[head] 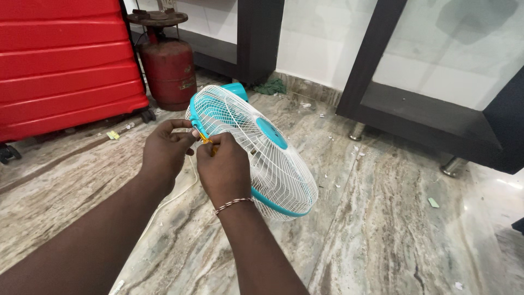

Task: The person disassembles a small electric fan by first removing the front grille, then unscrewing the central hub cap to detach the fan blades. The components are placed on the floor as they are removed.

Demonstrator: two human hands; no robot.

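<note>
A table fan [262, 153] with a white wire grille and a teal rim and hub lies tilted on the marble floor. My left hand [165, 150] pinches the grille's rim at its upper left edge. My right hand [224, 169], with a thin bracelet at the wrist, is closed around an orange-yellow tool [203, 137], likely a screwdriver, whose tip meets the rim between my two hands. A white cord [174, 196] runs from the fan under my arms.
A red suitcase [65, 60] stands at the left, with a red gas cylinder [169, 68] beside it. Black-framed furniture with glass panels [431, 109] on metal feet lines the right. Small bits of debris dot the floor.
</note>
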